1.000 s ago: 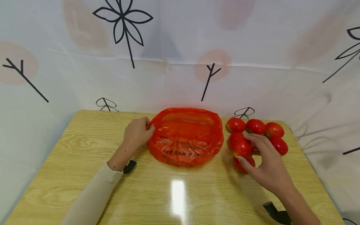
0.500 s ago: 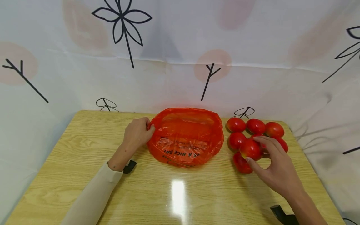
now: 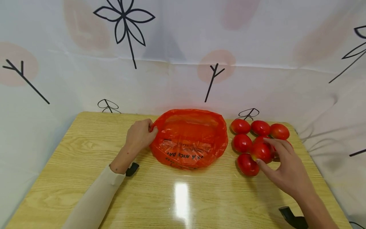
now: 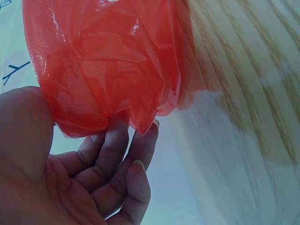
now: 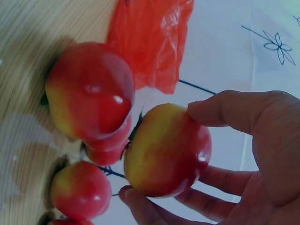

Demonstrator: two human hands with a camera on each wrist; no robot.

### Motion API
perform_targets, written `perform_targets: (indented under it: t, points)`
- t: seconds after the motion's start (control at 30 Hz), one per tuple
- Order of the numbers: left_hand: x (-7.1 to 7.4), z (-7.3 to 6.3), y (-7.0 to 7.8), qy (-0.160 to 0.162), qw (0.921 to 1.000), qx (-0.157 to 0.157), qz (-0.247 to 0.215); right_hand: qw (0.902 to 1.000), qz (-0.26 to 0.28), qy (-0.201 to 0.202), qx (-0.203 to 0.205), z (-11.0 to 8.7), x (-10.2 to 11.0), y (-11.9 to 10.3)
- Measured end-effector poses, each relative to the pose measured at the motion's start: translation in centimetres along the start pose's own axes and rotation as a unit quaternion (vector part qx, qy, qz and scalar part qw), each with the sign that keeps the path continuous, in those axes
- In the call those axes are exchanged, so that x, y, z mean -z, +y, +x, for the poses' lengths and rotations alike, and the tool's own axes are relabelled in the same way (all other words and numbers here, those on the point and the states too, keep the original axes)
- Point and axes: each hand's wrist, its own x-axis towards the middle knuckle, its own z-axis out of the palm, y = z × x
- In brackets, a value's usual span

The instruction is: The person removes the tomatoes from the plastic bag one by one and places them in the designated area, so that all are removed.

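Note:
A red plastic bag (image 3: 183, 160) stands open-mouthed on the table, dark print on its front. My left hand (image 3: 139, 135) pinches the bag's left rim between thumb and fingers; the left wrist view shows the gathered film (image 4: 117, 70) at the fingertips. To the right of the bag, my right hand (image 3: 291, 173) holds a red tomato (image 3: 262, 152) between thumb and fingers. In the right wrist view that tomato (image 5: 166, 152) has a yellow side and green leaf tips, and hangs clear of the table. It partly covers other tomatoes behind it.
Several more tomatoes sit in a cluster at the table's right back, among them a front one (image 3: 248, 164) and a back one (image 3: 260, 128). The wood-grain table (image 3: 143, 197) meets a patterned white cloth (image 3: 177, 82) behind. A black piece (image 3: 293, 218) sits by the right wrist.
My right hand has moved rightward with the held tomato, from beside the cluster's left column to over its middle. The left hand and the bag stay put.

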Motion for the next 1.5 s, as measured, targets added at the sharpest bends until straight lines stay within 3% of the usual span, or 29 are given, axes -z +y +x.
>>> perform_targets:
  t: [0.63, 0.8, 1.17, 1.5]
  points:
    - [0.0, 0.0, 0.0, 0.003, 1.0, -0.004, -0.001, 0.9904, -0.048, -0.09, -0.093, 0.0, 1.0, 2.4]
    - [0.0, 0.0, 0.1, 0.001, 1.0, -0.005, 0.0, 0.9884, -0.058, -0.103, -0.095, -0.1, 1.1, 3.0]
    - [0.1, 0.0, -0.1, -0.004, 1.0, -0.004, -0.001, 0.9752, -0.064, -0.178, -0.115, 0.3, 1.4, 4.4]
    - [0.2, 0.0, 0.0, -0.011, 0.9999, 0.001, -0.002, 0.9668, -0.07, -0.211, -0.126, 0.4, 1.0, 4.3]
